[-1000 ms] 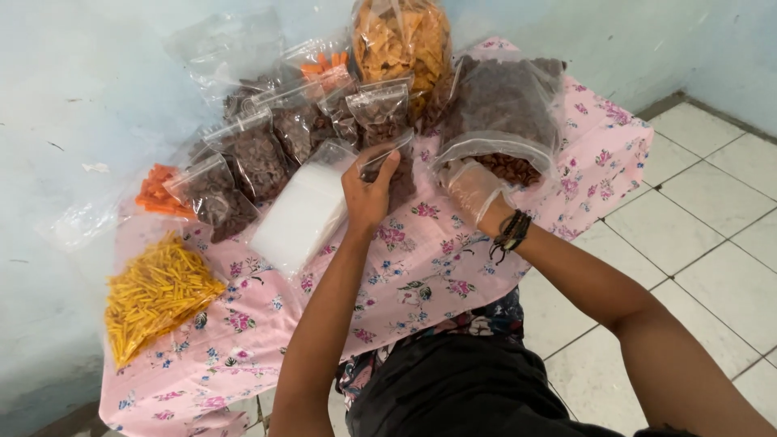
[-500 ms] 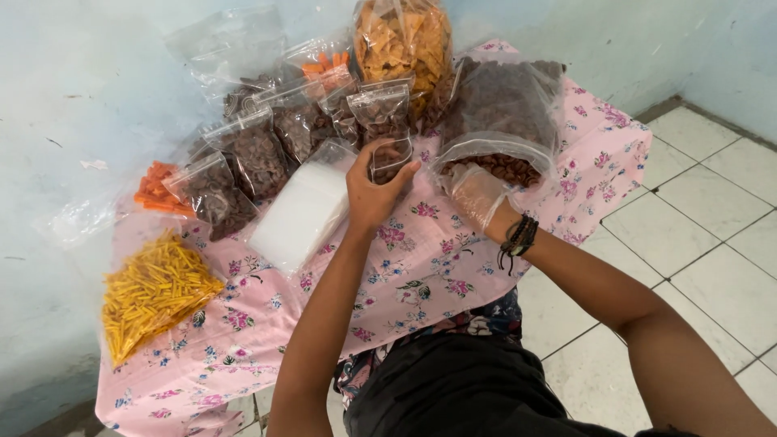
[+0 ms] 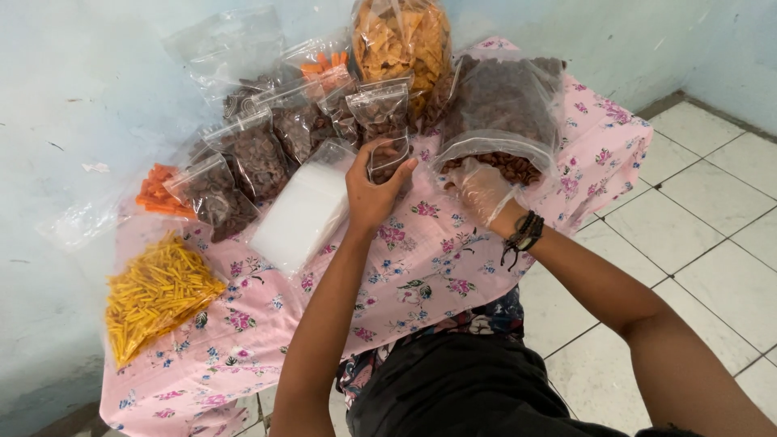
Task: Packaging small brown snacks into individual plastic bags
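Note:
My left hand grips a small clear zip bag partly filled with brown snacks, held upright above the pink floral tablecloth. My right hand, in a thin clear plastic glove, is pushed into the mouth of a large clear bag of brown snacks lying on its side. Its fingers are curled among the snacks, and whether they hold any I cannot tell. A dark beaded bracelet sits on my right wrist.
Several small filled bags of brown snacks lean in a row at the back left. A stack of empty clear bags lies beside my left hand. Yellow sticks, orange sticks and a tall bag of orange chips stand around. Tiled floor lies right.
My right hand has gone deeper into the large bag's mouth. My left hand has tilted the small bag more upright, staying in about the same place.

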